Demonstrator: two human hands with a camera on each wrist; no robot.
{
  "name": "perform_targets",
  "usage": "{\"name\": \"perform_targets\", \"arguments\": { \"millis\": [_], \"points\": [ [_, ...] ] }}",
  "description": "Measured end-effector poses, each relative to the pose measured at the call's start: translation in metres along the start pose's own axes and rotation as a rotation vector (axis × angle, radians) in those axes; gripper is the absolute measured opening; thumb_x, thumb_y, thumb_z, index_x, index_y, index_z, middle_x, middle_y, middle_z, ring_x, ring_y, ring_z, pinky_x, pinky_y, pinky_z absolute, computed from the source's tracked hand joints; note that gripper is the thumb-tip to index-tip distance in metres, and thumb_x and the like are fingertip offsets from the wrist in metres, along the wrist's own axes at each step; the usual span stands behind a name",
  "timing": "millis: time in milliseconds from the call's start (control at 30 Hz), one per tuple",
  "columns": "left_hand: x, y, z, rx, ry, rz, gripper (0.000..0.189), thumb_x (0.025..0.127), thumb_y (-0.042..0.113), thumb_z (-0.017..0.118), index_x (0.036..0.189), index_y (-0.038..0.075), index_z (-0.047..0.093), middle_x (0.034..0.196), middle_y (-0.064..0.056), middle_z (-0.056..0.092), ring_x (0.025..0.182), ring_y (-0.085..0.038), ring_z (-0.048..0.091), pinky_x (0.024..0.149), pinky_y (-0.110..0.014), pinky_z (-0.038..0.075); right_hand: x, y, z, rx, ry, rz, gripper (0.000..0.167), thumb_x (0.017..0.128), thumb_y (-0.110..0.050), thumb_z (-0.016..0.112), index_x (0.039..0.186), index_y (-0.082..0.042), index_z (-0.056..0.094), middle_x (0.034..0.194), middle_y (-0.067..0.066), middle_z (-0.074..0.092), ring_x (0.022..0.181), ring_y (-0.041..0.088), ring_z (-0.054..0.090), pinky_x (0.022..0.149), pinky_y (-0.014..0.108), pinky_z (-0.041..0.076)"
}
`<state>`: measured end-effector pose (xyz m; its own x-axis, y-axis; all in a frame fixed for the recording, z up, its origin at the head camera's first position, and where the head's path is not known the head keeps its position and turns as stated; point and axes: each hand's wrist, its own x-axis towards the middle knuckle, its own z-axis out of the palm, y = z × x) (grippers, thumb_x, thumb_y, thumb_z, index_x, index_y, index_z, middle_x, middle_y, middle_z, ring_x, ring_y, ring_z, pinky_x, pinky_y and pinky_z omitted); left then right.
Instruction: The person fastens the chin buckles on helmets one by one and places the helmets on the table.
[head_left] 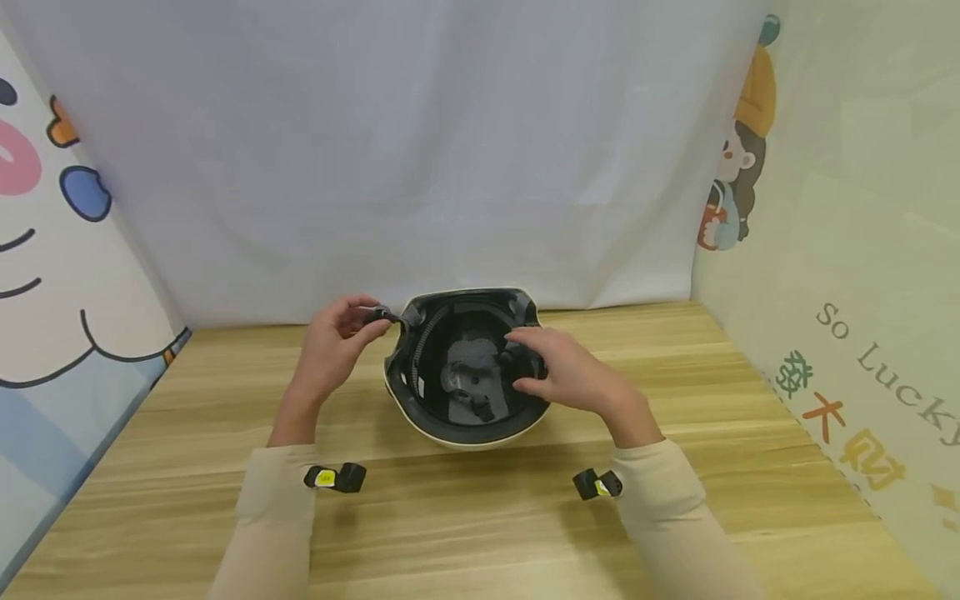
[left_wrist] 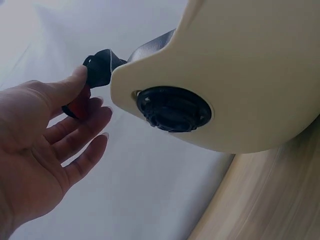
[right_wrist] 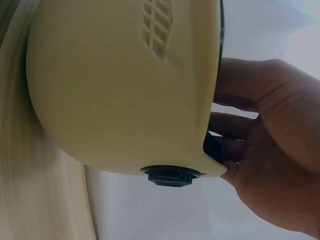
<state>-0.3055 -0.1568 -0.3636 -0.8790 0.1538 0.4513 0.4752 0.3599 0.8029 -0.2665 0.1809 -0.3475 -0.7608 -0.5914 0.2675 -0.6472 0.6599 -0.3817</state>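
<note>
Toward the far side of the wooden table [head_left: 450, 525], before a pale curtain [head_left: 420, 167], a cream helmet [head_left: 468, 371] is lying upside down, crown toward the wood, its black-lined opening facing up. Its long axis is apparently running from near to far, the rounder end pointing at the person and the flatter end at the curtain; which end is the brow, I cannot tell. Low on its left flank a round black cap [left_wrist: 174, 109] is facing outward. Off the left rim, the left hand [head_left: 330, 342] is pinching a dark strap [left_wrist: 101, 67] with a red piece [left_wrist: 79, 104], thumb pressing against fingers, palm turning inward. The right hand [head_left: 566, 367] is bending over the right rim, its fingers reaching inside and its thumb standing apart from the index; whether they are gripping anything, I cannot tell. Both forearms are slanting inward from the near edge, cream sleeves [head_left: 281, 483] ending at the wrists.
</note>
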Motion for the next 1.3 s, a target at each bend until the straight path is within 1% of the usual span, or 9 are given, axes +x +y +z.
{"name": "perform_targets", "arguments": {
  "millis": [167,267,433,567,733,933,1067,1167,1300],
  "points": [
    [-0.002,0.002,0.002,-0.004,0.012,0.032,0.033,0.095,0.018,0.072,0.124,0.003,0.064,0.111,-0.015,0.067,0.094,-0.02,0.068,0.077,-0.021,0.05,0.011,-0.005,0.002,-0.055,-0.079,0.019,0.061,0.088,-0.012,0.078,0.14,0.005,0.052,0.14,0.019,0.055,0.13,0.035,0.051,0.107,0.046,0.04],
    [-0.002,0.003,0.003,-0.012,0.015,0.053,0.033,0.093,0.015,0.074,0.124,0.004,0.066,0.11,-0.015,0.066,0.093,-0.014,0.066,0.076,-0.02,0.05,0.024,-0.01,0.004,-0.11,-0.164,0.029,0.061,0.09,-0.013,0.076,0.143,0.002,0.05,0.144,0.017,0.052,0.134,0.033,0.048,0.108,0.045,0.04],
    [-0.002,0.009,0.006,-0.018,0.012,0.07,0.035,0.091,0.009,0.075,0.123,-0.001,0.066,0.108,-0.017,0.067,0.091,-0.008,0.064,0.078,-0.018,0.051,0.042,-0.014,0.013,-0.113,-0.321,0.007,0.061,0.091,-0.014,0.075,0.145,-0.001,0.049,0.147,0.016,0.05,0.136,0.031,0.045,0.108,0.043,0.04],
    [-0.006,0.023,0.007,-0.016,0.016,0.082,0.034,0.09,0.002,0.074,0.121,-0.008,0.063,0.107,-0.023,0.066,0.09,-0.005,0.061,0.078,-0.016,0.05,0.048,-0.013,0.02,-0.106,-0.388,-0.029,0.057,0.091,-0.015,0.076,0.141,-0.002,0.055,0.14,0.014,0.056,0.132,0.029,0.051,0.106,0.041,0.042],
    [-0.012,0.044,0.006,-0.008,0.009,0.094,0.031,0.089,-0.003,0.072,0.117,-0.012,0.062,0.102,-0.026,0.065,0.087,-0.007,0.061,0.076,-0.016,0.05,0.053,-0.017,0.024,-0.126,-0.503,-0.001,0.047,0.093,-0.016,0.074,0.138,-0.009,0.061,0.136,0.007,0.061,0.128,0.025,0.053,0.104,0.038,0.044],
    [-0.013,0.044,0.006,0.003,-0.007,0.112,0.03,0.091,-0.002,0.07,0.118,-0.011,0.062,0.102,-0.024,0.065,0.088,-0.006,0.061,0.076,-0.019,0.05,0.061,-0.024,0.029,-0.193,-0.653,0.009,0.038,0.098,-0.012,0.065,0.136,-0.013,0.064,0.134,0.002,0.063,0.129,0.023,0.053,0.106,0.036,0.042],
    [-0.013,0.044,0.006,0.002,-0.015,0.088,0.029,0.091,-0.001,0.071,0.117,-0.01,0.063,0.102,-0.024,0.066,0.089,-0.01,0.061,0.077,-0.019,0.051,0.063,-0.025,0.036,-0.233,-0.718,0.019,0.036,0.101,-0.007,0.054,0.135,-0.012,0.065,0.133,0.004,0.064,0.126,0.02,0.056,0.104,0.033,0.044],
    [-0.01,0.032,0.007,0.015,-0.013,0.066,0.03,0.091,0.003,0.072,0.118,-0.008,0.064,0.103,-0.023,0.066,0.09,-0.012,0.061,0.078,-0.021,0.051,0.064,-0.026,0.038,-0.245,-0.725,0.04,0.036,0.101,-0.004,0.05,0.131,-0.01,0.067,0.129,0.006,0.065,0.122,0.018,0.058,0.1,0.033,0.046],
    [-0.005,0.012,0.007,0.033,-0.009,0.059,0.032,0.092,0.008,0.073,0.121,-0.003,0.064,0.105,-0.019,0.067,0.091,-0.009,0.061,0.079,-0.019,0.05,0.065,-0.027,0.038,-0.257,-0.677,0.065,0.034,0.098,0.0,0.052,0.126,-0.008,0.07,0.123,0.007,0.067,0.115,0.018,0.059,0.097,0.034,0.047]
  ]
}}
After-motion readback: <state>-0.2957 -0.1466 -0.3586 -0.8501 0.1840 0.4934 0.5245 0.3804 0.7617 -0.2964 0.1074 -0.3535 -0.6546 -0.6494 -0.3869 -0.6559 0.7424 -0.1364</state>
